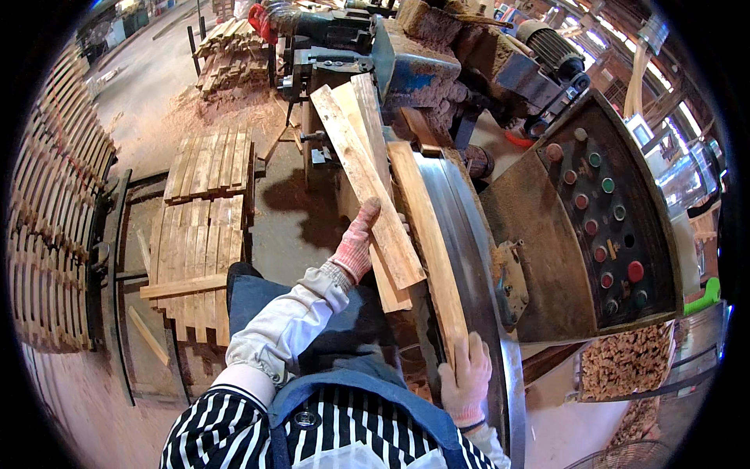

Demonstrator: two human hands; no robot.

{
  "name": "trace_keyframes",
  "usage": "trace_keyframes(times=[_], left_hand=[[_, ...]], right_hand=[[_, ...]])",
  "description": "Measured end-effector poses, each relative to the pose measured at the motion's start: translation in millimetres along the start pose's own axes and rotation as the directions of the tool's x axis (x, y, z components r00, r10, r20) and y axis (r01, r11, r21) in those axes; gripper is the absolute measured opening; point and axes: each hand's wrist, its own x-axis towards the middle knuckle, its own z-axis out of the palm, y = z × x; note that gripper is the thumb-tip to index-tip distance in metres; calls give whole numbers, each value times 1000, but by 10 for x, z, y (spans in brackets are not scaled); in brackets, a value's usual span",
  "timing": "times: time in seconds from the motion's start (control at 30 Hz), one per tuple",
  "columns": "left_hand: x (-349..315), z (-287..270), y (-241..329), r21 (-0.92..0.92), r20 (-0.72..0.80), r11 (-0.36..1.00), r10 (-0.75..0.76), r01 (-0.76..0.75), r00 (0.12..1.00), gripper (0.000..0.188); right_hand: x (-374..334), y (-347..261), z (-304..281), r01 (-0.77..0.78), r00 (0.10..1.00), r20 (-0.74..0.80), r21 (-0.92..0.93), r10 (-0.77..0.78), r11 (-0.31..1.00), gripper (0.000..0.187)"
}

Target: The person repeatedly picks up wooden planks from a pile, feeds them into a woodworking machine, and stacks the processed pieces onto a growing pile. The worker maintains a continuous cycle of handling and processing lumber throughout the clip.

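Note:
My left hand (358, 241), in a pinkish work glove, is closed around the edge of a few wooden boards, thumb on top and fingers hidden below. The top board (367, 184) lies slantwise over paler boards (394, 291) beneath it. My right hand (469, 381), gloved too, grips the near end of another wooden board (430, 242), its fingers along one side and its thumb on the other. That board lies lengthwise beside the smooth metal bed (461, 219) of a machine.
To the right stands a slanted control panel (613, 227) with several coloured buttons. Stacked boards (199, 242) rest on a rack at left, near a tall slatted wood pile (55, 211). Sawdust-covered machinery (418, 66) and a motor (551, 45) stand ahead. Wood chips (625, 363) fill a container at right.

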Motion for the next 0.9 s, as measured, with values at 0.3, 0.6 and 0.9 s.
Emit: trace_keyframes(times=[0.3, 0.6, 0.9], left_hand=[[-177, -201, -120, 261, -233, 954, 213, -150, 949, 58], [-120, 345, -164, 351, -332, 924, 277, -154, 902, 66], [393, -45, -678, 546, -224, 796, 441, -263, 869, 81]], right_hand=[[630, 327, 314, 39, 989, -127, -289, -78, 957, 57], [3179, 443, 790, -23, 995, 99, 316, -9, 949, 60], [2029, -705, -130, 15, 936, 334, 272, -109, 962, 94]])
